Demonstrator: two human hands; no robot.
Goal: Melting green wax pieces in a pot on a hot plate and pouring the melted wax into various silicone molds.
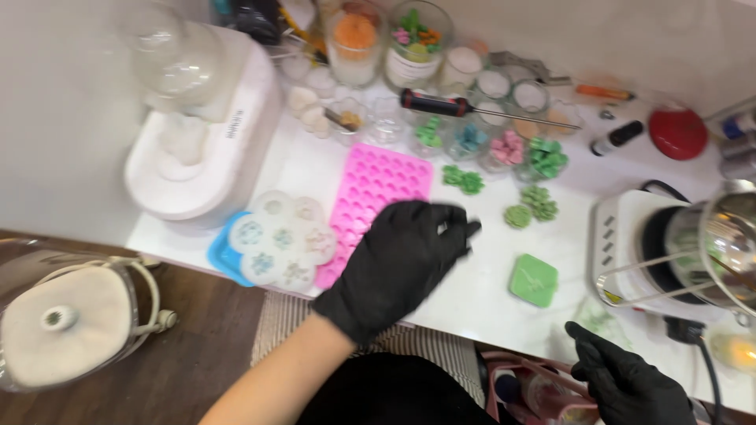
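I see one pink tray [376, 189], one round white mold [281, 238], one green square [533, 280], and my two gloved hands: left [402, 260], right [626, 382].

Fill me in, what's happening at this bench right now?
A person in black gloves works at a white counter crowded with craft pieces. The left hand hovers, blurred, over the pink silicone mould, holding nothing visible. The right hand sits at the counter's near edge, below a green square mould. Small green succulent-shaped pieces lie nearby, and a metal pot sits on a white hot plate.
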